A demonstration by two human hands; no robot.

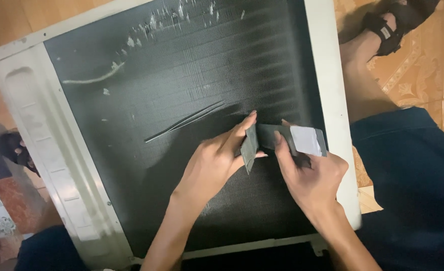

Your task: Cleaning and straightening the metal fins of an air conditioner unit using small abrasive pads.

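Fin comb [277, 140], a dark folding tool with a pale grey panel on one leaf, is held over the lower right part of the condenser coil [182, 100], between both hands. By the left hand [214, 163] the hinged dark leaf is pinched, fingers closed round it with the thumb tip on its edge; by the right hand [312, 175] the pale-panelled leaf is gripped from below, fingers curled shut about it. The tool is not seen pressed into the fins; it looks to be just above or lightly touching them, and which cannot be told.

As for progress, little can be judged done. Left of the comb, a long slanted crease [187, 120] is plainly seen in the fins, and further up and left a pale curved scar [94, 79] and white flecks [171, 20] along the top of the coil remain. Those damaged patches appear untouched, so most of the fin surface would seem left to work over.

Around the coil, the white metal casing [41, 130] of the unit is seen, dusty and laid flat. It rests on the floor [427, 70] of orange patterned tile, visible right of the comb. Also to the right, a dark trouser leg [412, 175] and a foot in a black sandal [392, 25] are seen; another dark sandal [14, 148] shows at the far left.
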